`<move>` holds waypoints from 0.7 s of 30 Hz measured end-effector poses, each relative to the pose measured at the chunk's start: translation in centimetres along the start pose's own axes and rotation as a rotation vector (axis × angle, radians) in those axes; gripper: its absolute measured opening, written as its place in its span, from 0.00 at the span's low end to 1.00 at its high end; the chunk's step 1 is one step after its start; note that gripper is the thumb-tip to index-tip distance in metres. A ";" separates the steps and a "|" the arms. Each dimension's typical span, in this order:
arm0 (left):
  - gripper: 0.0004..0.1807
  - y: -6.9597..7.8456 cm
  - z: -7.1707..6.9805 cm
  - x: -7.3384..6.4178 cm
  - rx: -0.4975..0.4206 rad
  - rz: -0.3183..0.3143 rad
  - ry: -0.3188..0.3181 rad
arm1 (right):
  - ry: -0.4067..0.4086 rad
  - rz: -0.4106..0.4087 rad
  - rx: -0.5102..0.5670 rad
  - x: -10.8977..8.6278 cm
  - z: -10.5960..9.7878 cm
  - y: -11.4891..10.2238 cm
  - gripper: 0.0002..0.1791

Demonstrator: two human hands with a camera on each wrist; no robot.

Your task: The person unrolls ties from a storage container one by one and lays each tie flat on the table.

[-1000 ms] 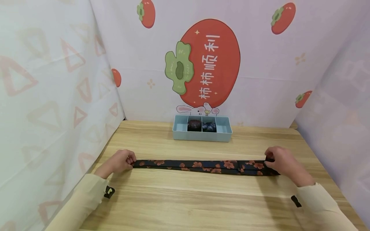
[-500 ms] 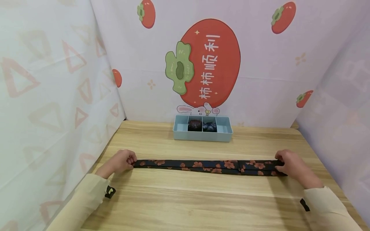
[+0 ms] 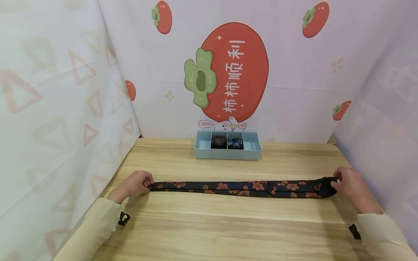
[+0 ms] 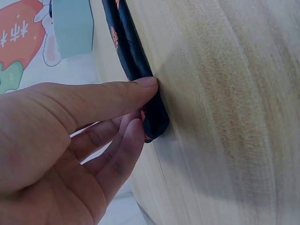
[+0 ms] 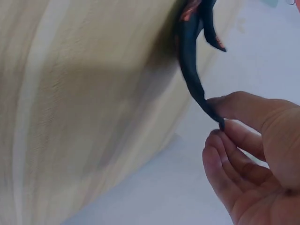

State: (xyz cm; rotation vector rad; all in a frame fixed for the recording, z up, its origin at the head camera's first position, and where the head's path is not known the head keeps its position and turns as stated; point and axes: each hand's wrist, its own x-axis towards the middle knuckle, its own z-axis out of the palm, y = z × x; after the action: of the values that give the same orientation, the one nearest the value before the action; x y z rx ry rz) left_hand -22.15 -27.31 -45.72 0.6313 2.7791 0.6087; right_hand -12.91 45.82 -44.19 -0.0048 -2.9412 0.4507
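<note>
A dark necktie (image 3: 225, 187) with orange flowers stretches lengthwise across the wooden table, folded over so that layers overlap. At its narrow left end my left hand (image 3: 134, 185) pinches the fabric; the left wrist view shows the thumb on top of the folded tie (image 4: 136, 61) and fingers below. My right hand (image 3: 354, 188) pinches the wide end at the far right. In the right wrist view that end of the tie (image 5: 190, 65) curves up off the table to the thumb and fingertips, while another flap hangs beside it.
A light blue divided box (image 3: 228, 154) stands at the back of the wooden table (image 3: 209, 224). Its two middle compartments each hold a dark rolled item, one brownish (image 3: 218, 142), one bluish (image 3: 235, 143). Printed cloth hangs behind and at both sides.
My right hand has moved to the right, drawing the wide end of the tie outward and lifting its tip. The left hand has stayed in place on the narrow end.
</note>
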 end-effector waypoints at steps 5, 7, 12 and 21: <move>0.13 -0.1 0.0 -0.1 -0.001 -0.006 0.001 | -0.019 0.018 -0.027 -0.4 0.2 1.2 0.19; 0.13 0.0 0.0 -0.1 0.002 -0.002 0.000 | -0.027 0.018 -0.027 -0.4 0.6 1.6 0.17; 0.13 0.2 -0.1 -0.3 0.000 0.009 0.008 | -0.136 0.077 0.037 -0.4 2.1 2.4 0.17; 0.13 -0.2 0.1 0.2 -0.007 0.004 0.013 | -0.148 0.112 0.063 -0.4 3.1 2.8 0.20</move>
State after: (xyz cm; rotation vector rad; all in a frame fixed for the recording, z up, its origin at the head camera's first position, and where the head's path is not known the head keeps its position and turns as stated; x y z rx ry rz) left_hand -22.43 -27.38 -45.90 0.6343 2.7865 0.6255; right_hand -13.07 47.52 -48.05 -0.1354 -3.0811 0.5839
